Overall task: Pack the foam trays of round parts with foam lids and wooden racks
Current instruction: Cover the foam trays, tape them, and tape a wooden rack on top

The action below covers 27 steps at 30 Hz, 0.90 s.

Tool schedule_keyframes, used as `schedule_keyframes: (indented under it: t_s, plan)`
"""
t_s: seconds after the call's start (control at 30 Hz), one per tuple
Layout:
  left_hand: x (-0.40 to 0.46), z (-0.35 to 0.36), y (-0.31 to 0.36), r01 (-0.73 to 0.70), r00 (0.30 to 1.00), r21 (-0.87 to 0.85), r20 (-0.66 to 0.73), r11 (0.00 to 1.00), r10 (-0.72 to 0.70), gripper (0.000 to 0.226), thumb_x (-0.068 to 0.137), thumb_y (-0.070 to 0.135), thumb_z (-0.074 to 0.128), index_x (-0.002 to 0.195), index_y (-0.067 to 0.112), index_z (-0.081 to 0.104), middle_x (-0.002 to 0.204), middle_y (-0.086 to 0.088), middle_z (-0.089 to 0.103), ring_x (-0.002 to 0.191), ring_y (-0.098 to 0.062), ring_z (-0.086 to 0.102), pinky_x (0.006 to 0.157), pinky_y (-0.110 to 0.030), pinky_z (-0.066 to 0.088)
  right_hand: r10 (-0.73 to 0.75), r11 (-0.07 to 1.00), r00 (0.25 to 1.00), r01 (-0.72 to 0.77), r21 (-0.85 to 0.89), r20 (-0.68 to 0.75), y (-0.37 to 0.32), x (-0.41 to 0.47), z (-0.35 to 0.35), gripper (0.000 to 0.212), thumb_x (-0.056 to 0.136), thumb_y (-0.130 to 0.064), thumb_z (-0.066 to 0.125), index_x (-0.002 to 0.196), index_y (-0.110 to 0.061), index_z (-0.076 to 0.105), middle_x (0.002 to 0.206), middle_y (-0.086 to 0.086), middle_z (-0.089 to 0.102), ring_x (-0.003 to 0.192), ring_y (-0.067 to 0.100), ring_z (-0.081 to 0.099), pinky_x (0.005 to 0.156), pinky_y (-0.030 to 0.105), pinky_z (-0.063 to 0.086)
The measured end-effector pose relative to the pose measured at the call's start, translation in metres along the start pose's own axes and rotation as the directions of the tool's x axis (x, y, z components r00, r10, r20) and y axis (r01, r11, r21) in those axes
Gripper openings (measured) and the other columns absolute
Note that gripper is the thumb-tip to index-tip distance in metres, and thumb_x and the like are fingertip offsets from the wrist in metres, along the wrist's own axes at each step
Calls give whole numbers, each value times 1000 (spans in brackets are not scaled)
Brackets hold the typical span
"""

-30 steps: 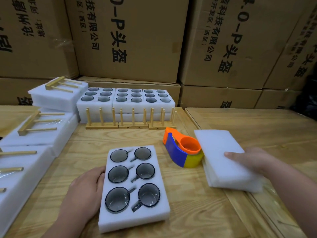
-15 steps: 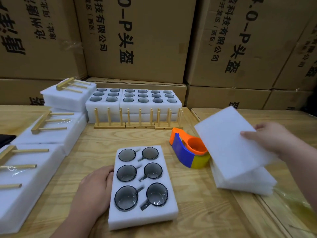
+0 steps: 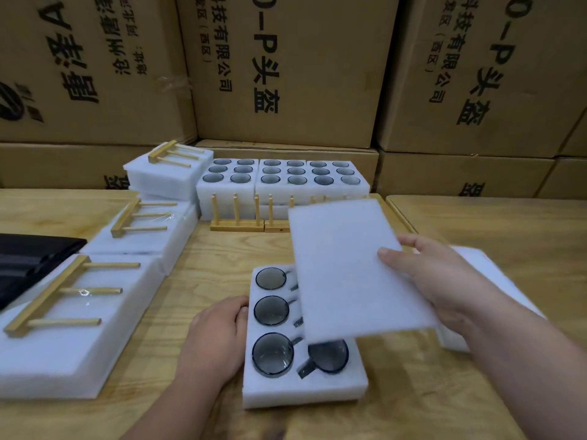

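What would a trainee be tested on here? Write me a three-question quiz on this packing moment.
1. True or false: the foam lid already lies flat on the foam tray.
2. Which hand holds the lid? A) left B) right C) both
3. Fill in: the left hand rests against the tray's ____ side.

Key
1. False. The lid is tilted above the tray, hiding only part of it.
2. B. The right hand has the lid in its grip at the lid's right edge.
3. Left.

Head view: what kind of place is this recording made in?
Probably a warehouse or factory packing bench: stacked printed cardboard cartons behind a wooden table, foam trays of round parts set out in batches, some finished packs topped with wooden racks.
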<state>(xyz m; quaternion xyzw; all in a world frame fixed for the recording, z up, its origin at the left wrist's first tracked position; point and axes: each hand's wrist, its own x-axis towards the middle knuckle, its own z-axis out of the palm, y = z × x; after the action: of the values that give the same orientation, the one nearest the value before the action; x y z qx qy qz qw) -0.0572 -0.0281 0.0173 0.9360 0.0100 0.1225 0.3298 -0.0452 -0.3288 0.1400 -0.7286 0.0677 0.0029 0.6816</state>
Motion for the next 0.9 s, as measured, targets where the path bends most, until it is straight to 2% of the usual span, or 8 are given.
schedule_keyframes:
  t_s: [0.17,0.3,0.47,0.57,0.63,0.7,0.83,0.9]
  plan:
    - [1,2,-3,-17,1000,12,-8,1000,17,26,100,31,41,99,36,67,91,18,69,87,-9,61,84,-38,51,67,997,998,-68,25,14,42,-9,49,20,93,-15,72,112,-16,70,98,8,79,88,31,77,84,53,61]
    - [4,4,-8,-10,1000,-38,0,999,10,27,100,32,42,102,40,69,92,23,70,88,-2,61,84,-35,50,83,996,997,-83,-21,-2,69,-12,65,12,93,-18,71,103,-15,75,95,3,80,85,21,78,82,44,62]
    - [8,4,-20,148,987,-318,-11,936,-160,22,101,36,48,106,42,69,104,28,71,104,0,62,89,-29,47,35,999,995,-34,21,-88,84,-5,64,17,86,-41,74,102,-36,77,103,-12,76,100,10,71,92,38,56]
    - [5,4,-21,119,992,-451,12,884,-128,23,96,39,52,106,42,72,106,31,70,106,8,61,91,-24,45,42,977,998,-33,210,-41,96,3,64,32,92,-34,70,124,-27,71,124,-4,73,113,17,69,102,46,53]
    - [4,4,-20,85,996,-513,13,854,-91,21,99,31,55,108,38,73,108,27,72,107,6,63,94,-25,46,40,950,999,-27,311,-36,103,9,64,32,100,-23,60,131,-18,67,125,3,73,113,21,70,99,44,54]
    - [2,3,-19,62,997,-579,-8,813,-81,19,97,27,59,106,36,73,107,20,74,104,2,66,92,-26,48,23,937,998,-3,350,-52,108,9,64,27,102,-14,57,124,-19,70,117,5,76,109,22,72,89,39,56]
    - [-3,1,-16,33,998,-630,-20,776,-58,27,85,34,57,106,31,74,106,12,75,104,-7,67,91,-30,51,-57,974,997,67,216,-53,109,1,65,33,99,-8,59,102,-33,80,105,-3,79,95,13,75,67,22,58]
    - [-4,0,-16,6,999,-631,-29,776,-31,28,85,32,57,107,28,74,107,11,75,106,-8,67,90,-29,51,-70,975,996,80,207,-54,108,-1,65,34,99,-9,60,99,-35,81,102,-5,79,92,11,75,64,18,56]
